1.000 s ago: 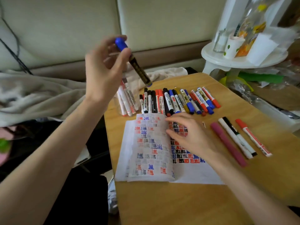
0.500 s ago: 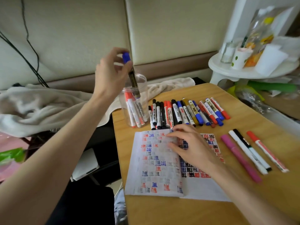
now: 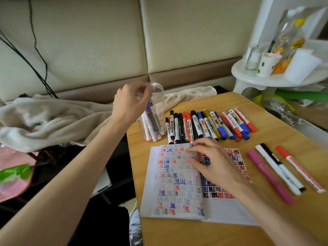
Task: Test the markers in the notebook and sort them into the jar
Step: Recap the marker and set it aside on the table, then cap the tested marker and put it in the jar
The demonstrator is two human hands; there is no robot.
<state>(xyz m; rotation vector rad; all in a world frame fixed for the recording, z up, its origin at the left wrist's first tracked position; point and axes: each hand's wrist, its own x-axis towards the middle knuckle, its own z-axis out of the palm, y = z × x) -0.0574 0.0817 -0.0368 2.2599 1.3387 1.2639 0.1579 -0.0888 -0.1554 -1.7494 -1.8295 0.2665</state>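
While the right hand [image 3: 211, 164] lies flat on the notebook [image 3: 174, 183], fingers straight, the left hand [image 3: 130, 102] hangs over the mouth of the jar [image 3: 160, 107] with bent fingers, too hidden to tell if it grips the blue-capped marker [image 3: 152, 119] standing in the jar just under it.

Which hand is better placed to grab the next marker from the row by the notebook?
Probably the right hand: it rests on the notebook, fingertips just short of the marker row. The left hand is up at the jar mouth.
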